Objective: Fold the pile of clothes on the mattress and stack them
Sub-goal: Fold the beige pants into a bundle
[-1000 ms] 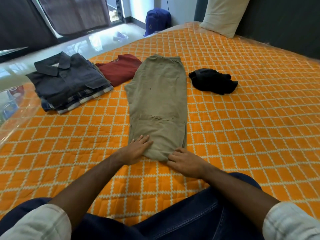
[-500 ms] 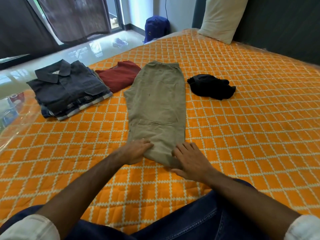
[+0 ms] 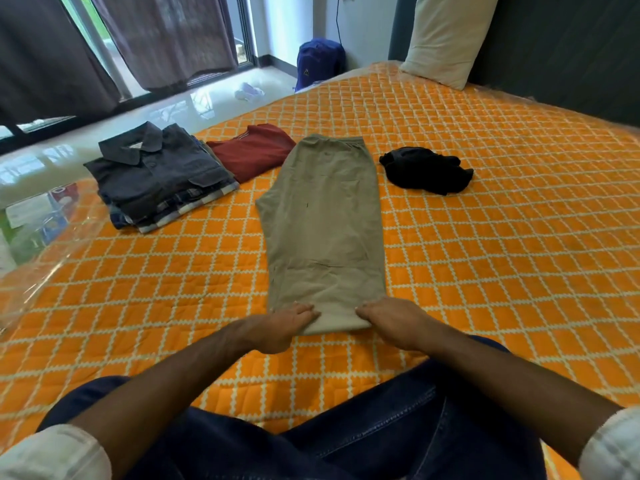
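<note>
Khaki trousers (image 3: 325, 223), folded lengthwise, lie flat down the middle of the orange quilted mattress (image 3: 502, 244), waistband at the far end. My left hand (image 3: 277, 327) and my right hand (image 3: 394, 320) hold the near hem at its two corners, fingers on top, thumbs hidden beneath. The hem edge between them sits slightly raised. A stack of folded shirts (image 3: 159, 174) with a dark grey collared one on top stands at the left. A folded maroon top (image 3: 252, 150) lies beside it. A crumpled black garment (image 3: 426, 169) lies right of the trousers.
A pillow (image 3: 446, 36) leans on the dark headboard at the far right. A blue bag (image 3: 318, 62) stands on the floor beyond the mattress's far edge. Glossy floor and curtains run along the left. My legs in dark jeans (image 3: 346, 441) are at the near edge.
Both hands have turned inward and closed onto the near hem of the trousers, where before they lay beside and over it. The view has tilted up a little.
</note>
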